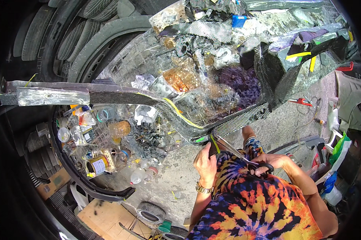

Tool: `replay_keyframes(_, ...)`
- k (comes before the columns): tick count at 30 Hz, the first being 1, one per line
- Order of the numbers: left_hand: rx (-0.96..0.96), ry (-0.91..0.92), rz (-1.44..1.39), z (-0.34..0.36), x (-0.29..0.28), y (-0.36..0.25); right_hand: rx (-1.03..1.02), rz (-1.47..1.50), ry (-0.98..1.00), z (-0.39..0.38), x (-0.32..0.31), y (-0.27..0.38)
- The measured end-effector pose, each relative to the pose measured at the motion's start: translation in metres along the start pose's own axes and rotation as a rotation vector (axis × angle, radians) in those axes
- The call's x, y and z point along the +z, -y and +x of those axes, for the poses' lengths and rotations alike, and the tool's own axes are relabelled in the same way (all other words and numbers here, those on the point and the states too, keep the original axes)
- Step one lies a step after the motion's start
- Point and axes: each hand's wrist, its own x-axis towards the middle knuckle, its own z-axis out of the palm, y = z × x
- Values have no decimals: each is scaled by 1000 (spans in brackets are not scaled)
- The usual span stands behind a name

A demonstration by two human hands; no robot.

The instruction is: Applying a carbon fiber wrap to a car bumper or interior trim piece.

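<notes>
A long, bent, dark part covered in carbon-fibre cloth [240, 120] stretches across the middle, with yellow strips along its edge. My left hand [205, 163], wearing a gold-coloured watch, is closed at the part's lower edge. Its fingers pinch a dark flap of the cloth [214, 145] with a yellow strip on it. My right hand [268, 162] grips the black handles of a pair of scissors [244, 157]. The long metal blades point up and left, their tips close to that flap, just right of my left fingers. Whether the blades touch the cloth I cannot tell.
Behind the part stands a resin-stained worktable [128, 60] with cloth scraps and a blue box [239, 21]. Bottles, cups and a labelled can [97, 165] crowd the left. Tyres [151, 212] and cardboard [108, 220] lie lower left. A red-handled tool [301, 101] lies at right.
</notes>
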Motion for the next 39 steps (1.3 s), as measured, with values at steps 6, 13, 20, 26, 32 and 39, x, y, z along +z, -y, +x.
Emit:
replay_keyframes(6, -234, -128, -115, 10, 7, -12, 46, -33, 0, -2, -6, -6)
replay_keyframes(13, -549, -125, -307, 22, 10, -17, 3, -37, 14, -6, -10, -7)
replay_keyframes(20, -545, -173, -546, 24, 12, -17, -7, 41, 66, -8, -15, -5)
replay_keyframes(26, -488, -116, -471, 17, 14, -23, 0, 40, 118, -6, -29, -19)
replay_keyframes(32, -461, -124, -411, 7, 20, -29, 16, 66, 157, -12, -34, -11)
replay_keyframes(39, -403, -133, -355, 7, 27, -34, -11, 58, 169, -17, -43, -12)
